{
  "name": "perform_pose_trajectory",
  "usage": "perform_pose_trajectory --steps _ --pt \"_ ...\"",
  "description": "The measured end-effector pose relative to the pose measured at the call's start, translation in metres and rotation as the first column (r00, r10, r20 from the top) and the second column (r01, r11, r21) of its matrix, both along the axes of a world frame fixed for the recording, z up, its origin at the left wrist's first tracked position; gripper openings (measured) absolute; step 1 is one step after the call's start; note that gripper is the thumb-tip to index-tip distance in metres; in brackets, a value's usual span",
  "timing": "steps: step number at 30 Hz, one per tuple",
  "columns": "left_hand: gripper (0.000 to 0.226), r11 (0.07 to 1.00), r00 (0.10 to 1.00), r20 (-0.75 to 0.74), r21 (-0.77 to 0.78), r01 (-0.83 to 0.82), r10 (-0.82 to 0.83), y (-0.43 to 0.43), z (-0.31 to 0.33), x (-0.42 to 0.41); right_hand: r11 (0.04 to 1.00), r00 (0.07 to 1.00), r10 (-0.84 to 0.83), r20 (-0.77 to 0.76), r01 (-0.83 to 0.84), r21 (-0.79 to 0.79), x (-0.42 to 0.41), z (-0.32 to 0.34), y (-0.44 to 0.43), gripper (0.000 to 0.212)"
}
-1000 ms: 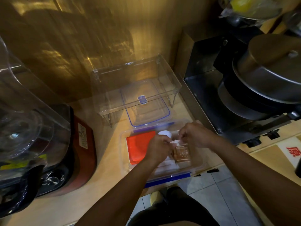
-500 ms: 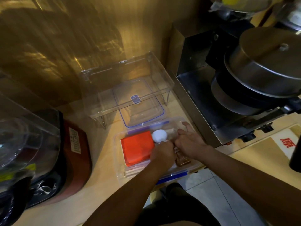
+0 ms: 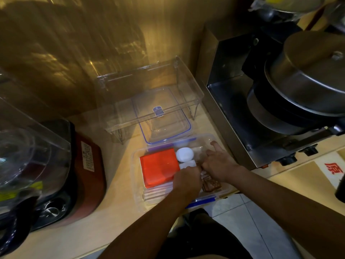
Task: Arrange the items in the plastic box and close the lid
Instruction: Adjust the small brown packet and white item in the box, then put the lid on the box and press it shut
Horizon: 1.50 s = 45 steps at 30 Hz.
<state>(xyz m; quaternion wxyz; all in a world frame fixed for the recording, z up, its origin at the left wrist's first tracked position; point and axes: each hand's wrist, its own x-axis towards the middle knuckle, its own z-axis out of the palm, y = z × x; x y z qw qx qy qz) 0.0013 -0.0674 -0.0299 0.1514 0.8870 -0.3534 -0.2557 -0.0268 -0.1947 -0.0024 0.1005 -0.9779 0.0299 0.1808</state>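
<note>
Clear plastic box (image 3: pixel 137 176) holds a red packet (image 3: pixel 158 168). Right of the packet, the left hand (image 3: pixel 187 177) pinches a white piece (image 3: pixel 187 164) and the right hand (image 3: pixel 218 162) presses flat, fingers spread. Seat pieces low; the blue-rimmed lid (image 3: pixel 164 116), behind the packet, must clear them.

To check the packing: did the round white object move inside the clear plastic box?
Cannot tell: the round white object lies beside the red packet as before; camera moved.

1 head view looks steeply down, close over the counter (image 3: pixel 115 217).
</note>
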Motion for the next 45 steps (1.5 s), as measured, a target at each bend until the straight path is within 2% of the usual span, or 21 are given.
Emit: perform_pose_trajectory --steps 2,4,6,8,10,14,16,18,21,25,29,32,35,38,40,43,45 --pt "0.024 0.998 0.999 -0.031 -0.046 -0.036 0.035 0.001 0.002 -0.001 0.998 0.998 0.049 -0.043 -0.050 -0.027 0.001 0.000 -0.002 0.031" --pt "0.024 0.988 0.995 -0.054 -0.123 -0.092 0.086 0.002 0.006 0.001 0.971 0.978 0.197 -0.074 -0.205 -0.120 0.003 0.003 -0.003 0.025" --pt "0.025 0.972 0.991 -0.057 -0.197 -0.129 0.120 0.005 0.015 0.007 0.958 0.965 0.261 -0.037 -0.263 -0.115 0.008 0.009 -0.006 0.018" --pt "0.022 0.948 0.982 -0.049 -0.255 -0.190 0.183 0.013 0.029 0.017 0.983 0.982 0.182 0.050 -0.182 -0.003 0.015 0.017 -0.009 0.015" --pt "0.017 0.888 0.951 -0.076 -0.343 -0.306 0.299 0.023 0.045 0.033 0.989 0.984 0.021 0.175 -0.045 0.138 0.021 0.022 -0.013 0.013" --pt "0.013 0.752 0.852 -0.036 -0.451 -0.481 0.523 0.043 0.065 0.080 0.946 0.922 -0.214 0.322 0.114 0.304 0.041 0.024 -0.020 0.016" --pt "0.020 0.770 0.813 0.053 -0.362 -0.526 0.580 0.053 0.062 0.102 0.924 0.910 -0.279 0.307 0.167 0.344 0.057 0.024 -0.021 0.022" --pt "0.039 0.786 0.784 0.095 -0.174 -0.593 0.613 0.060 0.055 0.120 0.930 0.920 -0.298 0.255 0.219 0.294 0.073 0.021 -0.022 0.029" --pt "0.063 0.747 0.747 -0.003 0.015 -0.665 0.665 0.066 0.046 0.136 0.914 0.928 -0.340 0.154 0.287 0.288 0.093 0.018 -0.024 0.039" --pt "0.082 0.755 0.733 -0.181 0.133 -0.643 0.656 0.069 0.042 0.151 0.815 0.896 -0.432 -0.108 0.438 0.380 0.115 0.013 -0.031 0.050" --pt "0.077 0.754 0.685 -0.333 0.156 -0.638 0.649 0.064 0.039 0.157 0.715 0.859 -0.437 -0.268 0.512 0.476 0.124 0.002 -0.034 0.044" --pt "0.060 0.717 0.621 -0.441 0.080 -0.692 0.649 0.059 0.037 0.156 0.639 0.832 -0.444 -0.332 0.553 0.534 0.126 -0.002 -0.031 0.043" --pt "0.033 0.647 0.569 -0.471 0.007 -0.762 0.674 0.061 0.035 0.156 0.630 0.824 -0.498 -0.270 0.558 0.540 0.127 -0.004 -0.029 0.022" --pt "0.041 0.522 0.472 -0.526 -0.063 -0.851 0.707 0.066 0.034 0.154 0.612 0.812 -0.556 -0.178 0.545 0.573 0.126 -0.002 -0.029 0.022" --pt "0.052 0.464 0.459 -0.500 -0.125 -0.877 0.734 0.069 0.035 0.149 0.496 0.780 -0.598 -0.182 0.539 0.681 0.124 0.000 -0.027 0.018" --pt "0.053 0.430 0.477 -0.458 -0.210 -0.878 0.750 0.072 0.038 0.141 0.248 0.684 -0.674 -0.279 0.565 0.787 0.121 0.004 -0.023 0.028" --pt "0.051 0.404 0.461 -0.457 -0.224 -0.887 0.761 0.071 0.042 0.135 0.105 0.625 -0.710 -0.325 0.550 0.829 0.118 0.008 -0.020 0.015"
